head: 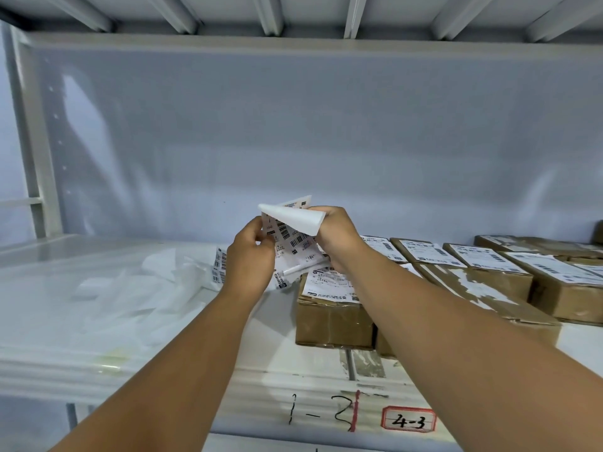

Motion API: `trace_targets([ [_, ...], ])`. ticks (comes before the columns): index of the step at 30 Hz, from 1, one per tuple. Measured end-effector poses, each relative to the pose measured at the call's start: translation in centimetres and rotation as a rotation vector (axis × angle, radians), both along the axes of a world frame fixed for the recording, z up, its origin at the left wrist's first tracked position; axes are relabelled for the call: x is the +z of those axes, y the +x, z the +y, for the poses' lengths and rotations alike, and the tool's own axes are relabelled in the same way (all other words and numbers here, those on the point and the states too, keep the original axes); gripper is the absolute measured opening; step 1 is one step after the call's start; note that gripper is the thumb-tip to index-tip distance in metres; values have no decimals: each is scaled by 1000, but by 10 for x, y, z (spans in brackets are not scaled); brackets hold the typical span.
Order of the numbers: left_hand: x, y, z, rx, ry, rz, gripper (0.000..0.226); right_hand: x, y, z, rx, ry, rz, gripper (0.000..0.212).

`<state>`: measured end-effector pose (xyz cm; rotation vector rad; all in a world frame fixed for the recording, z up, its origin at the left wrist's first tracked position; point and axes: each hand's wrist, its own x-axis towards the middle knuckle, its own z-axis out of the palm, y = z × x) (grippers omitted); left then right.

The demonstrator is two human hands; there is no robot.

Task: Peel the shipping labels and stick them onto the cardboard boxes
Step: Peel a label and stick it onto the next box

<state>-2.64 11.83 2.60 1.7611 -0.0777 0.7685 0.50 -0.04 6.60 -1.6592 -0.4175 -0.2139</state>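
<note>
Both hands are raised above the middle of the shelf [137, 321], just behind its front edge, and share a label strip [292, 241] printed with barcodes. The left hand [251, 256] grips the strip's left side, its fingers [253, 228] curled round the paper. The right hand [337, 234] pinches a white sheet [295, 217] whose blank side faces the camera; the sheet curls away from the top of the strip in a cone shape. I cannot tell whether this sheet is a label or its backing. The lower end of the strip hangs down and nearly touches the nearest box [332, 319].

The cardboard boxes [483, 275] lie flat in rows on the right half of the shelf and run to its right edge. Most carry a white printed label on top. The nearest box sits close to the front edge and bears one too [329, 285], while the box beside it shows only torn white scraps [470, 282].

Loose white paper [169, 272] lies in a heap on the left half of the shelf, with one barcoded piece [219, 265] at its right end beside the left hand. On the shelf's front edge are a patch of clear tape [362, 363], handwritten numbers [321, 411] and a red-framed tag [408, 419] reading 4-3.
</note>
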Motion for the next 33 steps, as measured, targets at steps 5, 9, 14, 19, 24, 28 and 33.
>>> trace_targets([
  [5, 0, 5, 4, 41, -86, -26, 29, -1, -1, 2, 21, -33, 40, 7],
  [9, -4, 13, 9, 61, -218, 38, 34, 1, -5, 2, 58, 9, 62, 14],
  [14, -6, 14, 17, 345, -331, 67, 25, 5, -2, 0, -56, 74, 67, 40],
  [19, -1, 9, 11, 406, -342, 27, 29, 4, 4, -2, -126, 131, 77, 21],
  [24, -10, 15, 14, 514, 88, -40, 34, -3, 17, -1, -275, 155, 60, 19],
  [28, -24, 21, 10, 444, 463, 183, 24, -3, 16, -5, -302, 219, 68, 13],
  [33, -27, 15, 12, 444, 562, 279, 31, -3, 13, -4, -271, 77, 70, 19],
])
